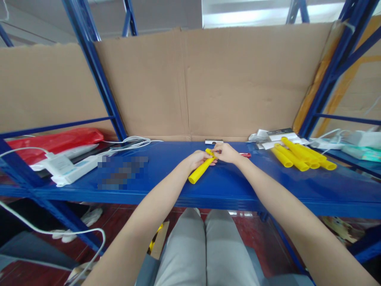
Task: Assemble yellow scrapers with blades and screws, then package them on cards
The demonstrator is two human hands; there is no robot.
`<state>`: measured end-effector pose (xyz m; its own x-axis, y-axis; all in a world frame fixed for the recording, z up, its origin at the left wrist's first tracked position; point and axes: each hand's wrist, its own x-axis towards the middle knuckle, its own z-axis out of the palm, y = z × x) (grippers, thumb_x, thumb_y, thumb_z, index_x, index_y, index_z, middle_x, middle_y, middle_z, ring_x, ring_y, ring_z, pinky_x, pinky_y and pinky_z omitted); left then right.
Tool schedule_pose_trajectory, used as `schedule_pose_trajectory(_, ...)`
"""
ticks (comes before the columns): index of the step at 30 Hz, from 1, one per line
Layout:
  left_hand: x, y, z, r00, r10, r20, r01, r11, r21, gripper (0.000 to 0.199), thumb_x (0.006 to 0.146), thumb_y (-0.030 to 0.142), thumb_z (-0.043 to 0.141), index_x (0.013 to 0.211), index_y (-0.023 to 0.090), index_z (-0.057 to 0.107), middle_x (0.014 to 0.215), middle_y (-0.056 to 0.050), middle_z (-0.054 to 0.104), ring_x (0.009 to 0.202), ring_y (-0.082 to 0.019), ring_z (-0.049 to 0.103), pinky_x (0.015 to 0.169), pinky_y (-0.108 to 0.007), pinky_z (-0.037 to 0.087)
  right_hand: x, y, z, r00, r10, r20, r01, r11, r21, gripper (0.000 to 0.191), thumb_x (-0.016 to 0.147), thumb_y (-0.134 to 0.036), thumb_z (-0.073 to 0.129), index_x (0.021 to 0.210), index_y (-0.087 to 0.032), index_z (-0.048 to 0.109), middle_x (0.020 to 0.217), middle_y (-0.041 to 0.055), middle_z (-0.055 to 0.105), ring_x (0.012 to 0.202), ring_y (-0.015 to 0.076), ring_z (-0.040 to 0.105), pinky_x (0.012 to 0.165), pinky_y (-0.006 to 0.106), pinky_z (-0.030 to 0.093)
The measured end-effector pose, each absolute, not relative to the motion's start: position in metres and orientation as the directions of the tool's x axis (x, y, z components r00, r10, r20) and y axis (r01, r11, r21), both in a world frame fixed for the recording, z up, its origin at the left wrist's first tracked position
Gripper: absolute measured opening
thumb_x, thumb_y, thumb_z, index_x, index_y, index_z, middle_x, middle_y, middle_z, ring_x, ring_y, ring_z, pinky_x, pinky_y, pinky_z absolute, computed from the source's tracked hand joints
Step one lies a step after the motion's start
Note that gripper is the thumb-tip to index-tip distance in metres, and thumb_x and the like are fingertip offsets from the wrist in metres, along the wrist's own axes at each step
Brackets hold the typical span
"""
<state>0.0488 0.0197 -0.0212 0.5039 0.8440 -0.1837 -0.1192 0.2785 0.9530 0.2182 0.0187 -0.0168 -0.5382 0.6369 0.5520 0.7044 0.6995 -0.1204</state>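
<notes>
A yellow tube (198, 173) is held at a slant just above the blue shelf top (166, 174), its open end toward me. My left hand (199, 159) is closed around its upper part. At the far end of the tube, the fingers of my right hand (225, 153) are pinched together; what they grip there is too small to make out. A red object (245, 155) lies on the shelf just beyond my right wrist. Behind my hands sits a small black-and-white item (213, 142).
Several yellow tubes (297, 155) are piled at the right, beside white packaging (268, 137). At the left lie a white power strip (77, 169), coiled white cable (133, 141) and a red bag (56, 143). A cardboard panel (238, 83) and blue posts (98, 75) bound the shelf.
</notes>
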Motion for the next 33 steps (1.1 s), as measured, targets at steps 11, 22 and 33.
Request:
schedule_pose_trajectory(11,0.048,0.018,-0.017,0.495,0.842,-0.215,-0.095,0.299,0.95,0.028,0.077,-0.007,0.047,0.098,0.002,0.063,0.068,-0.011,0.068,0.059,-0.019,0.068,0.065,-0.031,0.059,0.211,0.006,-0.01,-0.556,0.694,0.458,0.765,0.642,-0.043,0.031,0.082,-0.009,0.047,0.085,-0.016,0.076,0.082,0.0068,0.062,0.073,0.0158,0.056,0.071,0.026,0.042)
schedule_pose_trajectory(22,0.05,0.016,-0.016,0.503,0.834,-0.227,-0.097,0.316,0.944,0.026,0.077,-0.007,0.046,0.094,0.004,0.062,0.066,-0.009,0.066,0.057,-0.017,0.067,0.064,-0.03,0.057,0.21,0.016,-0.018,-0.551,0.682,0.481,0.725,0.677,-0.13,0.032,0.087,-0.012,0.045,0.094,-0.011,0.076,0.086,0.0081,0.06,0.077,0.0156,0.056,0.073,0.027,0.043)
schedule_pose_trajectory(33,0.049,0.019,-0.015,0.508,0.829,-0.233,-0.11,0.331,0.937,0.026,0.077,-0.007,0.045,0.093,0.005,0.062,0.068,-0.01,0.067,0.06,-0.018,0.068,0.069,-0.032,0.057,0.211,0.013,-0.014,-0.558,0.701,0.445,0.776,0.631,-0.021,0.036,0.089,-0.013,0.043,0.107,-0.014,0.074,0.092,0.0096,0.061,0.084,0.0183,0.058,0.078,0.028,0.044)
